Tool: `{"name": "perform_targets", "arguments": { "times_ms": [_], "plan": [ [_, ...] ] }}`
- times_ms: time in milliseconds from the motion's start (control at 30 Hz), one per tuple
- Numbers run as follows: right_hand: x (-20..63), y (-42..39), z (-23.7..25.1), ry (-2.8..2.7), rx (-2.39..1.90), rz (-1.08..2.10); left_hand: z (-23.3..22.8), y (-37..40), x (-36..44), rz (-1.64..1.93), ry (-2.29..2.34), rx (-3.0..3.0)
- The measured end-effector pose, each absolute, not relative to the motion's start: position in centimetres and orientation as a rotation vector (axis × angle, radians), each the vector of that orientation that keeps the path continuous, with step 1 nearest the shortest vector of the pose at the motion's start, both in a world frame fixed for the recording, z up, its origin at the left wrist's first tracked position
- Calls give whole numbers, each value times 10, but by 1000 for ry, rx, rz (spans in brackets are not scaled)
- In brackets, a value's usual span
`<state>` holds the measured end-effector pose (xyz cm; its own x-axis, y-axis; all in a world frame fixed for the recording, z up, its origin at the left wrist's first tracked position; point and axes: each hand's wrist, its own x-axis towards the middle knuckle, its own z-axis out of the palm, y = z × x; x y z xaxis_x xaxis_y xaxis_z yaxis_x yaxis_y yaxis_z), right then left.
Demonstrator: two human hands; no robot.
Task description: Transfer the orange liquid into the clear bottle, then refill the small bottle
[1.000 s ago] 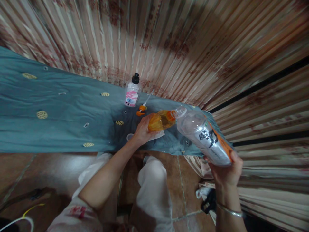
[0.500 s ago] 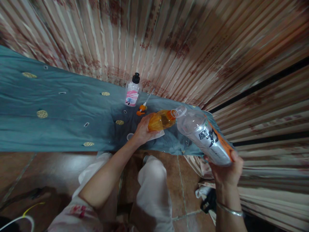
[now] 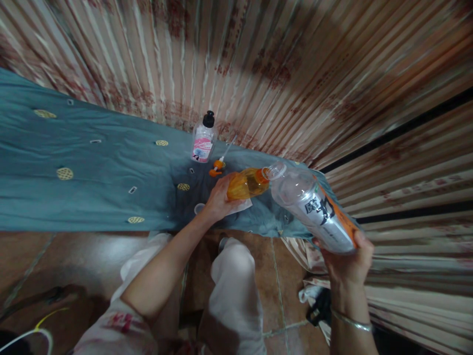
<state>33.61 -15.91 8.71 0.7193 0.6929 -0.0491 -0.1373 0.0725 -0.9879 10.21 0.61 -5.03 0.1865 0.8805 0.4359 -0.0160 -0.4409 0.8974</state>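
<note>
Small bottle [image 3: 247, 183] lies left of the big bottle [image 3: 314, 207], necks apparently touching; pump bottle [image 3: 203, 139] stands behind.

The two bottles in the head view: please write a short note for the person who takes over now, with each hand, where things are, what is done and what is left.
Left hand: grips the small orange plastic bottle, tilted on its side above the teal cloth-covered table.
Right hand: holds the base of the large clear plastic bottle with the orange and white label, tilted, neck down.
The two necks meet mouth to mouth.
Done: both bottles are open; the orange pump head with its tube lies on the cloth beside the clear pink-labelled bottle with the black cap.
Left: both bottles are not yet closed. Liquid flow cannot be seen.
</note>
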Motion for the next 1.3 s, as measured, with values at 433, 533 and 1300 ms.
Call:
{"name": "perform_targets", "arguments": {
  "times_ms": [433,533,1300],
  "plan": [
    [334,-158,90,-498,-1363,649,-41,5,97,1331,872,1760],
    [334,-158,90,-506,-1359,655,-42,5,97,1343,877,1782],
    [339,-159,87,-572,-1342,654,-42,5,97,1295,901,1749]
  ]
}}
